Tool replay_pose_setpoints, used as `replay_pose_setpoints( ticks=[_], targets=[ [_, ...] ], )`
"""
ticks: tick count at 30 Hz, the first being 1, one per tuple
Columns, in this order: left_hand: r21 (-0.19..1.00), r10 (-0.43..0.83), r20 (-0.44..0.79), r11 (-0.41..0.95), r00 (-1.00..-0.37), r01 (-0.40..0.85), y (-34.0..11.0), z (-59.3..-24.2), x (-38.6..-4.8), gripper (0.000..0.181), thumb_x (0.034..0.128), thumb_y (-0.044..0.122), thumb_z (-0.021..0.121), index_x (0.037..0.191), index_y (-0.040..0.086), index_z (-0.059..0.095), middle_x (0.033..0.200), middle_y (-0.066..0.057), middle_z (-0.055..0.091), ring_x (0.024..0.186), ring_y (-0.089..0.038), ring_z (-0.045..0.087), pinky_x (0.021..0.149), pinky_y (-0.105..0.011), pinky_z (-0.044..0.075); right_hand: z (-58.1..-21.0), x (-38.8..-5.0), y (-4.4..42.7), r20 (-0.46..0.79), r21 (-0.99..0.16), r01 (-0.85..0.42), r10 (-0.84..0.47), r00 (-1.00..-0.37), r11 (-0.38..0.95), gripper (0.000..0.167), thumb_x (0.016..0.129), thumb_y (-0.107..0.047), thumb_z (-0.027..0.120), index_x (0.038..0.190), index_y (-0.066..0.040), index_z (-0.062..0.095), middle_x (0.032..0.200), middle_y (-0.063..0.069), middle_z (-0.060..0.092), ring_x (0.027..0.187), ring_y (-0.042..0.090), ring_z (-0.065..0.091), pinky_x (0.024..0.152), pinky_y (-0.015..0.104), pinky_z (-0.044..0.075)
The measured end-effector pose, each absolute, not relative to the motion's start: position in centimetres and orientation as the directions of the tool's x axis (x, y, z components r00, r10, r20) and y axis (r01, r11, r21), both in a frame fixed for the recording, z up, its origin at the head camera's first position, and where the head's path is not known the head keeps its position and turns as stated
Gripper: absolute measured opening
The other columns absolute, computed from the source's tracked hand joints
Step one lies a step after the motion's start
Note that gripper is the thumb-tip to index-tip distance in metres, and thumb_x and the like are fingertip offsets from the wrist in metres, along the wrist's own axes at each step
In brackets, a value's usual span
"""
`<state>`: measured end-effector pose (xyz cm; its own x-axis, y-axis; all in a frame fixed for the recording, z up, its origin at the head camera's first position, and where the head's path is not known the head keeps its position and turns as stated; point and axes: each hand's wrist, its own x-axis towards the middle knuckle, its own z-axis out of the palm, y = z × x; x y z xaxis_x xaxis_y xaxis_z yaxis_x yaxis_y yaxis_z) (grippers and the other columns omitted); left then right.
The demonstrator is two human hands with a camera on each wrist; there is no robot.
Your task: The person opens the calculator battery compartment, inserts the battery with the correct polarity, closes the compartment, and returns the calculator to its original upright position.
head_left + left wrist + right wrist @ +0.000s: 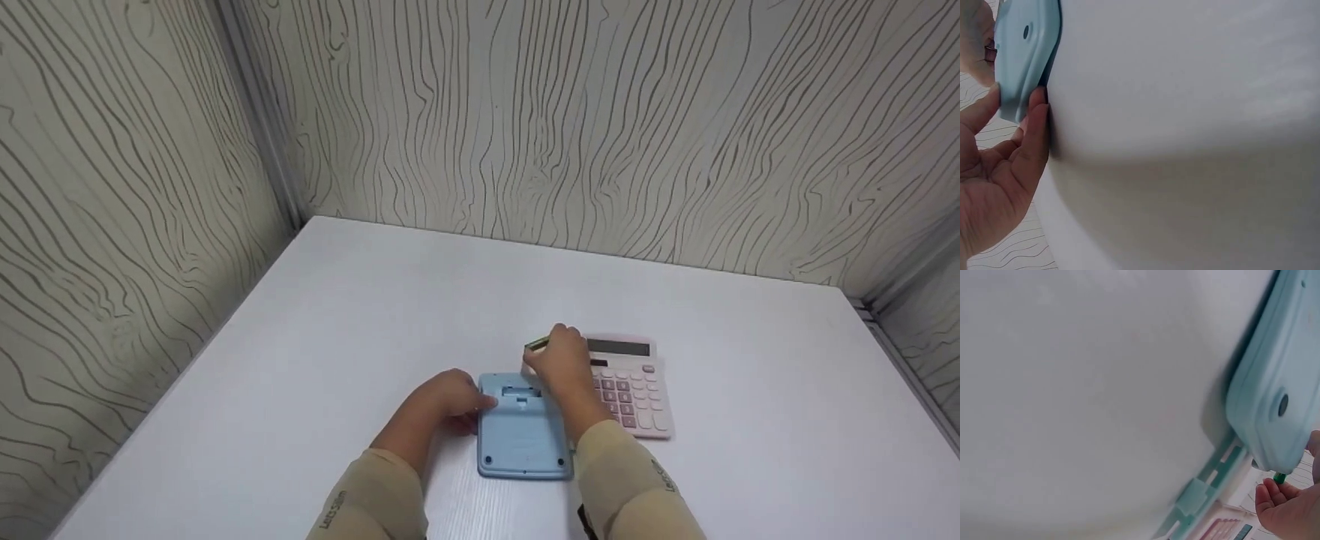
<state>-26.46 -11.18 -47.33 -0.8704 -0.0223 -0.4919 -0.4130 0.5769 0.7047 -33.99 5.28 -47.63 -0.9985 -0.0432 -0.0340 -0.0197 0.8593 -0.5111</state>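
Observation:
A light blue calculator (523, 439) lies face down, its small battery slot (521, 391) uncovered near the far end. My left hand (452, 397) grips its left edge, thumb on the back and fingers underneath; the left wrist view shows this hand (1002, 169) around the calculator's edge (1022, 62). Just above the far right corner, my right hand (564, 364) pinches a slim green battery (537, 343). In the right wrist view the battery's green end (1279, 478) shows at the fingertips, partly hidden behind the calculator.
To the right lies a pink calculator (646, 397), face up and partly covered by my right hand and forearm. A teal slotted strip (1193, 495) is beside it in the right wrist view. The white table (360, 300) meets wood-grain patterned panels (487, 135) at the back and left.

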Motion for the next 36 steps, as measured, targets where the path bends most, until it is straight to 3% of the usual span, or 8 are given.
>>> replay_pose_setpoints(
  ticks=[5,12,23,36],
  targets=[
    [0.699,-0.022,-0.496,0.583,-0.868,-0.414,-11.1,-47.3,-26.4,0.038,0.0808,0.029,0.068,0.104,-0.001,0.059,0.072,-0.010,0.061,0.062,-0.021,0.061,0.058,-0.032,0.051,-46.8,-33.3,5.6,-0.039,-0.565,-0.017,-0.047,-0.998,0.825,0.050,0.080,-0.029,0.067,0.116,0.002,0.050,0.102,0.013,0.053,0.092,0.025,0.054,0.087,0.039,0.047],
    [0.718,-0.017,-0.496,0.555,-0.868,-0.420,-11.2,-47.5,-26.4,0.029,0.0815,0.025,0.067,0.095,0.000,0.061,0.071,-0.011,0.063,0.062,-0.020,0.063,0.059,-0.031,0.053,-45.7,-32.5,6.3,-0.040,-0.597,-0.039,-0.079,-0.996,0.801,0.044,0.080,-0.029,0.067,0.111,-0.001,0.052,0.102,0.011,0.052,0.090,0.022,0.053,0.086,0.037,0.048],
    [0.722,0.018,-0.490,0.568,-0.872,-0.394,-11.4,-47.5,-26.2,0.032,0.0821,0.027,0.066,0.097,0.000,0.059,0.073,-0.010,0.063,0.063,-0.020,0.062,0.061,-0.032,0.052,-44.6,-30.6,8.6,-0.015,-0.649,-0.059,-0.090,-0.996,0.758,0.045,0.079,-0.028,0.070,0.114,-0.005,0.054,0.112,0.012,0.056,0.102,0.024,0.054,0.091,0.038,0.046],
    [0.725,0.028,-0.467,0.585,-0.884,-0.364,-11.4,-47.6,-26.0,0.034,0.0817,0.029,0.067,0.098,0.000,0.059,0.073,-0.009,0.063,0.063,-0.020,0.062,0.060,-0.032,0.050,-44.8,-28.6,10.2,0.000,-0.705,-0.074,-0.105,-0.994,0.705,0.038,0.077,-0.026,0.072,0.107,-0.008,0.056,0.102,0.007,0.060,0.098,0.023,0.056,0.087,0.036,0.047]
  ],
)
